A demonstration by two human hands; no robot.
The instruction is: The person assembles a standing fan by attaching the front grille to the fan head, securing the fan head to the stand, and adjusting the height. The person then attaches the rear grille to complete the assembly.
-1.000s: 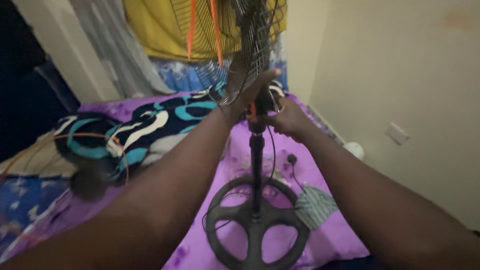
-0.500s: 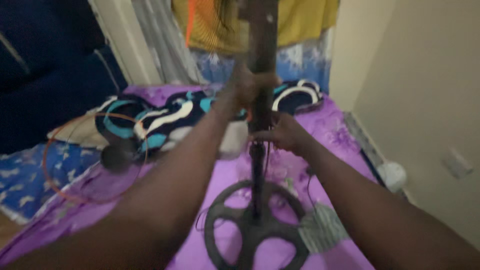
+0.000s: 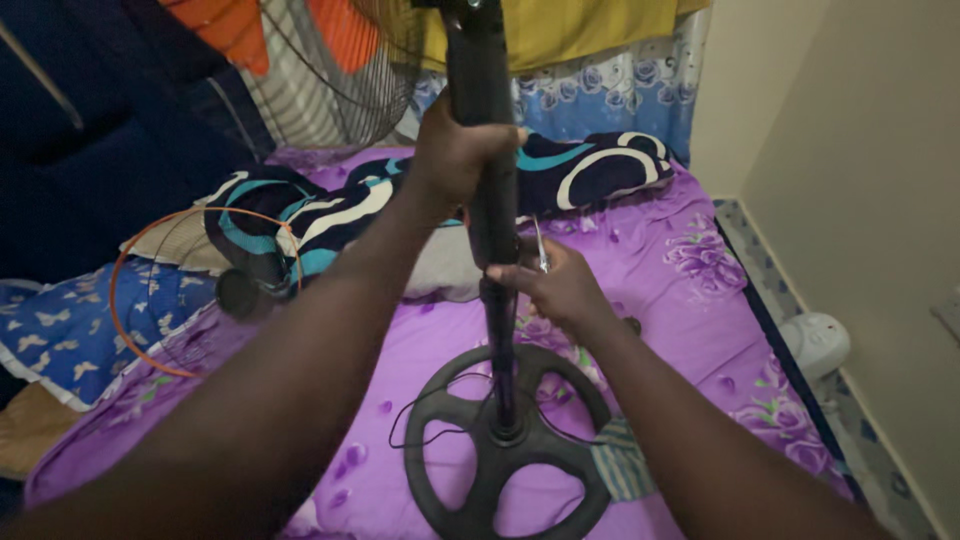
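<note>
Keep the left hand [image 3: 455, 150] clamped on the fan pole [image 3: 483, 120] at 12 o'clock while the right hand [image 3: 555, 285], fingers pinched at the height collar [image 3: 497, 290] just below, works, so the 1 round base [image 3: 505, 445] stays flat.

My bed is spread with a purple floral sheet [image 3: 690, 250] that fills most of the room. A black pillow with teal and white swirls [image 3: 560, 170] lies across its head, and a blue pillow printed with white butterflies [image 3: 60, 330] sits at the left edge. A blue floral curtain [image 3: 610, 90] hangs behind, with a mustard yellow cloth [image 3: 590, 25] above it. The plain cream wall [image 3: 880, 150] stands on my right, and a small white round appliance [image 3: 815, 345] rests on the floor at its foot. The light is dim and warm.
</note>
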